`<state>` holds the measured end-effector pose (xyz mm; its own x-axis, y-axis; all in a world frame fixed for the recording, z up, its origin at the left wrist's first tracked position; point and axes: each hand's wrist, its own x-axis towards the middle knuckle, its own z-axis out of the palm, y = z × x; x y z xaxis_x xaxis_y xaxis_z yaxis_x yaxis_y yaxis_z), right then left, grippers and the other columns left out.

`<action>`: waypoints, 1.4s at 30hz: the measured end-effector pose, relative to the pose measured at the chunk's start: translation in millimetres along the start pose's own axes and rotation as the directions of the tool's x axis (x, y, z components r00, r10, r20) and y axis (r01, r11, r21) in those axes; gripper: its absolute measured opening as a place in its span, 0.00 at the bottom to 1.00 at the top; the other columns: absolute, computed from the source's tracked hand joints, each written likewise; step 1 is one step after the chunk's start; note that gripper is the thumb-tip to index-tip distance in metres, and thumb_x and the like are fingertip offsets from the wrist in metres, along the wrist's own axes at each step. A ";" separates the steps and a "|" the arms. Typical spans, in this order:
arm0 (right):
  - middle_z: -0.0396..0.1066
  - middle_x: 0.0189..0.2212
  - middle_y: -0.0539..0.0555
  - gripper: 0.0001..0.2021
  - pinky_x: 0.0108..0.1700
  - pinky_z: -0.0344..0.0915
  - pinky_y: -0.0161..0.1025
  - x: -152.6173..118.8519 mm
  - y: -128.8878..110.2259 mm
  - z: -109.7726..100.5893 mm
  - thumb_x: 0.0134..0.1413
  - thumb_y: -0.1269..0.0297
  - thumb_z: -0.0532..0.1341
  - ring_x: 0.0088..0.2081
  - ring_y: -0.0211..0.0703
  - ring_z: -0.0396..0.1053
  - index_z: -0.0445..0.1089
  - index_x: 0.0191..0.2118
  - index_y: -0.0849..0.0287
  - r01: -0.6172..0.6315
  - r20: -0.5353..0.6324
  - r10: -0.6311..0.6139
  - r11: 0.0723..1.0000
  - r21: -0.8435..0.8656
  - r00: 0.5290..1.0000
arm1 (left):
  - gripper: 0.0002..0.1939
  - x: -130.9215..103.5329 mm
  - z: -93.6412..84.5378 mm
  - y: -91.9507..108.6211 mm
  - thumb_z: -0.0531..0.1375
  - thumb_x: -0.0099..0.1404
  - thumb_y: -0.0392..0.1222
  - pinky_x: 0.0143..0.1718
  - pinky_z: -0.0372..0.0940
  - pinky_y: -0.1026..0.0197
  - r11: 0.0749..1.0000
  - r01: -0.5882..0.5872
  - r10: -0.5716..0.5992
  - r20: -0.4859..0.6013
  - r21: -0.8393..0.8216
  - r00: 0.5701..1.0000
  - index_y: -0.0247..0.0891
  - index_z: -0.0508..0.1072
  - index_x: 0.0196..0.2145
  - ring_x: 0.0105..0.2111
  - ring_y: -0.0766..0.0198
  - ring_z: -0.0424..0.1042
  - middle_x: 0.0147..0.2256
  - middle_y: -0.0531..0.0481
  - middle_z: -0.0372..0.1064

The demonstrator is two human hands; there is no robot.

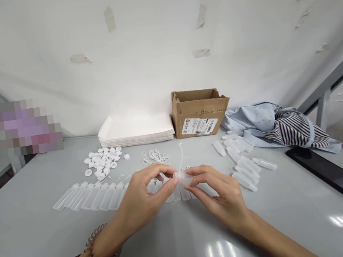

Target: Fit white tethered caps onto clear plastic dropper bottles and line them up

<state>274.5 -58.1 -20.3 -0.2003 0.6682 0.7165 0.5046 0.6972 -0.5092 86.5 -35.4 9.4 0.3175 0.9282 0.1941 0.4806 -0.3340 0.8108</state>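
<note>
At the middle of the table, both hands meet on a small translucent plastic bottle (185,178). My left hand (145,194) pinches its left end between thumb and fingertips. My right hand (220,187) grips the right end with thumb and fingers. A thin white plastic strip (181,157) with a bent tip stands up from the bottle. Below and to the left lies a row of similar translucent bottles (93,197), partly hidden behind my left hand. Loose white looped straps (156,157) lie just beyond the hands, and a pile of small white caps (102,160) sits farther left.
More translucent bottles (243,167) lie loosely to the right. At the back stand a stack of white sheets (136,129) and an open cardboard box (201,111). Light-blue and striped cloth (253,123) and a black phone-like slab (334,178) occupy the right side.
</note>
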 end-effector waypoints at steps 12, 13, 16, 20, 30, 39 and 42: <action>0.77 0.33 0.57 0.07 0.33 0.71 0.41 0.8 -6.9 -3.0 0.53 0.77 0.62 0.34 0.45 0.75 0.69 0.32 0.57 0.009 -0.069 -0.012 0.999 -0.037 0.998 | 0.11 4.4 1.8 5.2 0.60 0.59 0.52 0.34 0.70 0.59 0.981 0.128 -0.121 0.056 -0.146 0.991 0.44 0.76 0.34 0.32 0.59 0.73 0.32 0.51 0.75; 0.77 0.33 0.57 0.07 0.33 0.71 0.41 0.9 -7.4 -3.2 0.53 0.77 0.62 0.34 0.45 0.75 0.69 0.33 0.57 0.022 -0.069 -0.025 0.999 -0.041 0.997 | 0.12 5.3 2.2 5.6 0.60 0.59 0.52 0.34 0.70 0.59 0.974 0.148 -0.137 0.073 -0.171 0.988 0.43 0.76 0.34 0.33 0.58 0.73 0.32 0.51 0.75; 0.78 0.31 0.56 0.07 0.33 0.70 0.39 0.4 -7.9 -3.5 0.54 0.77 0.62 0.34 0.45 0.76 0.68 0.33 0.58 0.056 -0.068 -0.059 0.997 -0.048 0.996 | 0.12 8.0 3.9 3.6 0.60 0.59 0.52 0.34 0.70 0.60 0.957 0.176 -0.148 0.133 -0.231 0.980 0.42 0.75 0.32 0.33 0.58 0.74 0.31 0.50 0.74; 0.77 0.32 0.55 0.04 0.34 0.70 0.37 -1.9 -5.4 -2.2 0.55 0.71 0.63 0.34 0.43 0.76 0.67 0.35 0.57 -0.016 -0.039 0.014 0.999 -0.029 0.999 | 0.12 9.7 4.5 -1.4 0.59 0.60 0.53 0.31 0.69 0.62 0.946 0.209 -0.165 0.187 -0.246 0.968 0.42 0.75 0.32 0.31 0.60 0.72 0.29 0.51 0.73; 0.74 0.25 0.49 0.06 0.24 0.67 0.32 5.5 -5.2 -5.3 0.52 0.63 0.64 0.21 0.36 0.71 0.68 0.35 0.58 -0.408 0.158 0.385 0.900 0.153 0.909 | 0.11 6.5 5.0 12.7 0.57 0.64 0.49 0.37 0.69 0.60 0.999 -0.038 0.039 0.049 -0.031 0.998 0.44 0.76 0.36 0.37 0.59 0.73 0.37 0.51 0.75; 0.69 0.27 0.48 0.13 0.27 0.67 0.35 15.9 -0.5 -16.6 0.48 0.56 0.66 0.22 0.38 0.73 0.71 0.36 0.59 -0.705 0.441 0.552 0.510 0.494 0.708 | 0.12 17.4 -2.1 27.4 0.56 0.65 0.48 0.47 0.67 0.56 0.983 -0.168 0.156 0.147 0.075 0.977 0.46 0.75 0.43 0.46 0.56 0.69 0.44 0.51 0.73; 0.69 0.28 0.47 0.13 0.25 0.67 0.34 15.2 1.7 -16.7 0.48 0.57 0.67 0.21 0.37 0.73 0.69 0.37 0.59 -0.676 0.368 0.580 0.509 0.533 0.726 | 0.20 18.7 -3.4 25.7 0.57 0.64 0.43 0.51 0.64 0.53 0.931 -0.325 0.290 0.204 0.168 0.935 0.42 0.67 0.54 0.51 0.55 0.66 0.50 0.47 0.69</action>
<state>286.4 -51.1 -2.3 -0.1616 0.9856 0.0494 -0.0550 0.0409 -0.9976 102.0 -26.1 35.7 0.6027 0.7377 0.3041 0.4816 -0.6402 0.5985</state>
